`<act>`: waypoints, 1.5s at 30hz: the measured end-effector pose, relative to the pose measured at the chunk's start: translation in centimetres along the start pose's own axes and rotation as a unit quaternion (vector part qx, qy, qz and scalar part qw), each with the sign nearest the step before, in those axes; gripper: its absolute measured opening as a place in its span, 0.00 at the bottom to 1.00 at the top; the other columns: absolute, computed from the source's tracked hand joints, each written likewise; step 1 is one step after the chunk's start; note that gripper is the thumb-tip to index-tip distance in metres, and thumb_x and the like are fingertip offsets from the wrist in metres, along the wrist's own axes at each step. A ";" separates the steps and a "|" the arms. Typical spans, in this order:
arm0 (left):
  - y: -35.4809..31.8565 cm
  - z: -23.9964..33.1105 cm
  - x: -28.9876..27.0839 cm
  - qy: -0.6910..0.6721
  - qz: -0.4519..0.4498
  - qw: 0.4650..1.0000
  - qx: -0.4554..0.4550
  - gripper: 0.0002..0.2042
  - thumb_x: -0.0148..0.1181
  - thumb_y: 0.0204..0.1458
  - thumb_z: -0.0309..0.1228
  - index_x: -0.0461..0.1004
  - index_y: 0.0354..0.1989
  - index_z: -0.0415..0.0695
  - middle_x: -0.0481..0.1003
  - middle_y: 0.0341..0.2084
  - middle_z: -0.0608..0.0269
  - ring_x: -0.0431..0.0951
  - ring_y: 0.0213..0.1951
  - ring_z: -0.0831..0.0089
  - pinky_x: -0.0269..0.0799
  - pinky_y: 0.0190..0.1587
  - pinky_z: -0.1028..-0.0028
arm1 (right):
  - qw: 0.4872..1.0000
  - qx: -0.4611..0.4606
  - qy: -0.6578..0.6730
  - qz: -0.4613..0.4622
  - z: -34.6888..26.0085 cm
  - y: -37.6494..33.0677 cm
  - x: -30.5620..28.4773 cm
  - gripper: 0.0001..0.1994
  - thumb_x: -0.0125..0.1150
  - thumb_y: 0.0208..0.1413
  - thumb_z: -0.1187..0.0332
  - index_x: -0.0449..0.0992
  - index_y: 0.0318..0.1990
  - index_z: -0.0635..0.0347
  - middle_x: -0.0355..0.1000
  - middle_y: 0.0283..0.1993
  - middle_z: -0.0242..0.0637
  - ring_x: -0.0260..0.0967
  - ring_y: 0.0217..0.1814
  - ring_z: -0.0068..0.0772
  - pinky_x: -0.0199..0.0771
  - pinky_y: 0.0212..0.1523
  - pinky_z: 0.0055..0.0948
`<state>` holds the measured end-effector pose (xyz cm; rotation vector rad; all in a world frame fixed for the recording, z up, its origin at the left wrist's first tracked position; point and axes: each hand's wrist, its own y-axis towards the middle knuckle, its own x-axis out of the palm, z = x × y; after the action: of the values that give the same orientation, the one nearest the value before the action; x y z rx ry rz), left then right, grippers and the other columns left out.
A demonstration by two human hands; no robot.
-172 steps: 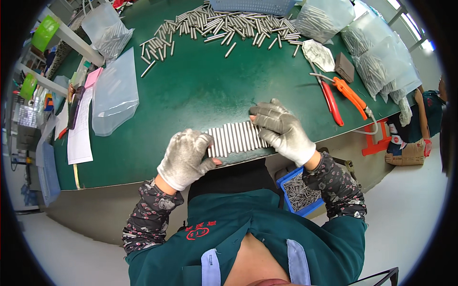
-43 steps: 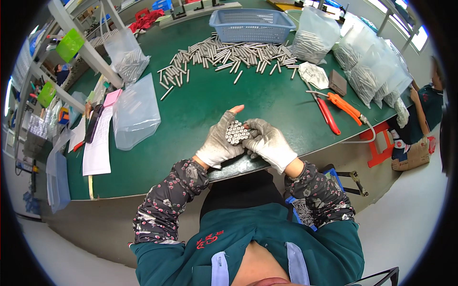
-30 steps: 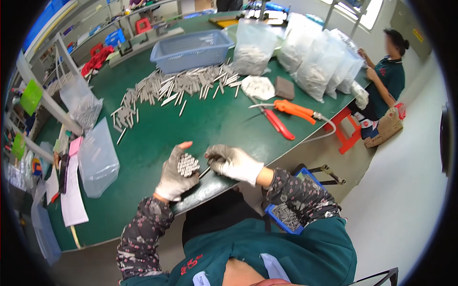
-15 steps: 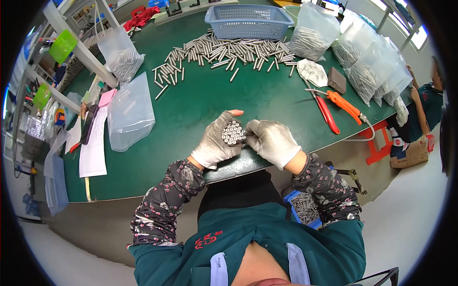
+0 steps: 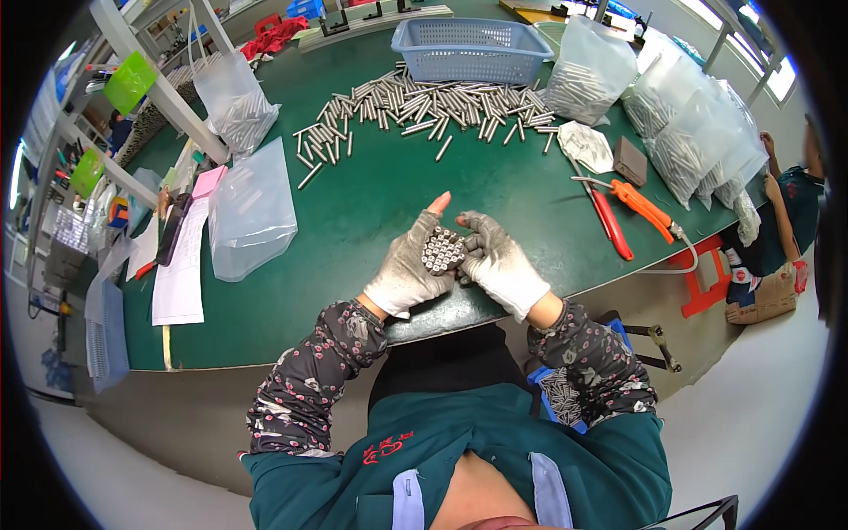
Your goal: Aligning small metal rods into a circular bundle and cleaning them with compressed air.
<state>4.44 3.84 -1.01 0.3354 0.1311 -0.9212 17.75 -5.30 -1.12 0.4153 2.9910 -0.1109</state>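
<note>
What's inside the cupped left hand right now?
A bundle of metal rods, ends up, sits in the left hand; the right hand presses its side. Their lower lengths are hidden by the gloves.

Gloved left hand (image 5: 408, 268) hides the rod bundle (image 5: 442, 251) — only end faces show.

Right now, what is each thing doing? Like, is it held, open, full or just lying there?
Rod bundle: held upright, ends showing, between both hands.
Left hand: gloved, cupped around the bundle.
Right hand: gloved, pressed to the bundle's side.
Loose rods: scattered flat on the table.
Basket: upright; contents unclear.
Flat bag: lying down, looks empty.
Filled bags: packed with rods.
Cutters: lying untouched.
</note>
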 end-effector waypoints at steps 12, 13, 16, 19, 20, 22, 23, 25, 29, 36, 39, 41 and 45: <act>0.0 0.8 0.0 0.044 -0.019 0.999 -0.018 0.45 0.60 0.28 0.17 0.50 0.62 0.50 0.67 0.26 0.71 0.67 0.28 0.82 0.66 0.34 0.82 | 0.975 -0.136 -0.172 0.031 -1.1 -1.8 -2.5 0.24 0.50 0.47 0.74 0.61 0.55 0.63 0.72 0.30 0.45 0.72 0.32 0.40 0.71 0.35 0.31; -0.1 0.7 0.0 0.060 -0.015 0.998 -0.015 0.44 0.60 0.28 0.17 0.51 0.62 0.49 0.67 0.25 0.71 0.67 0.27 0.82 0.65 0.34 0.83 | 0.986 -0.121 -0.118 -0.001 -0.6 -1.7 -2.6 0.24 0.51 0.47 0.75 0.61 0.55 0.63 0.73 0.30 0.43 0.73 0.31 0.36 0.71 0.35 0.29; 0.0 0.4 0.1 0.048 0.001 0.999 -0.018 0.42 0.59 0.29 0.18 0.52 0.61 0.48 0.66 0.24 0.71 0.66 0.26 0.82 0.66 0.33 0.82 | 0.991 -0.092 -0.092 -0.027 -0.6 -1.9 -1.9 0.21 0.53 0.46 0.75 0.65 0.51 0.65 0.71 0.31 0.40 0.70 0.31 0.29 0.71 0.36 0.25; -0.1 0.9 -0.2 0.042 -0.008 0.999 -0.020 0.42 0.60 0.29 0.18 0.53 0.61 0.48 0.66 0.25 0.72 0.66 0.27 0.83 0.65 0.34 0.84 | 0.946 -0.120 -0.301 -0.019 -2.9 -2.9 -1.3 0.13 0.56 0.44 0.71 0.71 0.40 0.64 0.70 0.29 0.41 0.69 0.32 0.34 0.70 0.36 0.30; -0.1 1.0 -0.1 0.031 -0.017 0.999 -0.032 0.42 0.60 0.29 0.18 0.53 0.61 0.48 0.66 0.25 0.72 0.66 0.27 0.83 0.65 0.35 0.84 | 0.870 -0.146 -0.471 0.002 -3.4 -3.3 -1.3 0.09 0.57 0.42 0.68 0.73 0.32 0.62 0.69 0.28 0.42 0.69 0.32 0.40 0.70 0.35 0.34; -0.1 1.1 -0.2 0.029 -0.028 0.999 -0.035 0.42 0.60 0.29 0.18 0.53 0.61 0.48 0.67 0.26 0.72 0.66 0.28 0.83 0.64 0.35 0.84 | 0.869 -0.150 -0.471 -0.008 -2.5 -3.2 -1.2 0.08 0.57 0.41 0.67 0.72 0.28 0.60 0.69 0.28 0.43 0.67 0.33 0.44 0.69 0.35 0.37; -0.1 1.1 -0.2 0.031 -0.025 0.999 -0.035 0.42 0.60 0.29 0.18 0.53 0.61 0.48 0.67 0.26 0.72 0.66 0.28 0.83 0.64 0.35 0.84 | 0.867 -0.151 -0.475 -0.013 -2.1 -3.0 -1.2 0.07 0.56 0.40 0.65 0.71 0.24 0.58 0.68 0.27 0.43 0.66 0.33 0.47 0.68 0.35 0.40; -0.1 1.2 -0.2 0.020 -0.033 0.999 -0.034 0.41 0.60 0.29 0.18 0.54 0.60 0.48 0.67 0.27 0.72 0.66 0.28 0.83 0.65 0.35 0.84 | 0.866 -0.163 -0.472 -0.007 -1.9 -2.4 -1.5 0.05 0.54 0.42 0.68 0.71 0.25 0.58 0.69 0.26 0.42 0.68 0.31 0.46 0.69 0.33 0.39; 0.0 0.2 -0.4 0.044 -0.033 0.998 0.013 0.41 0.60 0.30 0.17 0.54 0.60 0.47 0.67 0.29 0.71 0.67 0.32 0.82 0.65 0.39 0.83 | 0.883 -0.149 -0.444 0.032 -1.7 -1.1 -1.4 0.05 0.54 0.44 0.69 0.71 0.28 0.60 0.69 0.22 0.43 0.69 0.23 0.44 0.69 0.26 0.37; -0.3 0.0 -0.4 -0.002 -0.018 1.000 -0.008 0.45 0.60 0.29 0.16 0.50 0.62 0.49 0.67 0.32 0.70 0.67 0.34 0.82 0.64 0.41 0.83 | 0.996 -0.041 -0.082 0.012 -0.3 -0.1 0.0 0.09 0.52 0.47 0.71 0.70 0.36 0.64 0.72 0.29 0.45 0.72 0.30 0.39 0.71 0.33 0.30; -0.4 -0.1 -0.3 -0.050 -0.016 0.998 -0.023 0.46 0.60 0.29 0.16 0.48 0.63 0.50 0.67 0.30 0.71 0.67 0.33 0.82 0.64 0.40 0.83 | 0.996 -0.085 -0.024 0.010 -0.2 0.1 0.6 0.11 0.49 0.50 0.77 0.64 0.43 0.67 0.69 0.30 0.35 0.65 0.26 0.20 0.68 0.27 0.18; -0.4 0.2 -0.3 -0.024 -0.016 0.999 -0.030 0.46 0.60 0.29 0.16 0.48 0.63 0.51 0.67 0.30 0.71 0.66 0.32 0.82 0.65 0.39 0.83 | 0.998 -0.049 -0.027 0.008 -0.2 0.2 0.5 0.18 0.47 0.50 0.78 0.60 0.50 0.67 0.68 0.31 0.35 0.64 0.28 0.19 0.68 0.29 0.18; 0.0 0.5 -0.2 -0.006 -0.030 0.999 -0.037 0.46 0.60 0.28 0.16 0.48 0.63 0.50 0.66 0.29 0.71 0.66 0.30 0.82 0.65 0.37 0.83 | 0.995 -0.062 -0.060 0.047 -0.4 -0.5 -0.4 0.22 0.52 0.47 0.72 0.62 0.52 0.65 0.71 0.27 0.40 0.72 0.30 0.32 0.71 0.34 0.26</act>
<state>4.32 3.86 -0.51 0.2576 0.1642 -0.9761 17.96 -5.81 -0.64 0.5135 2.8370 0.0562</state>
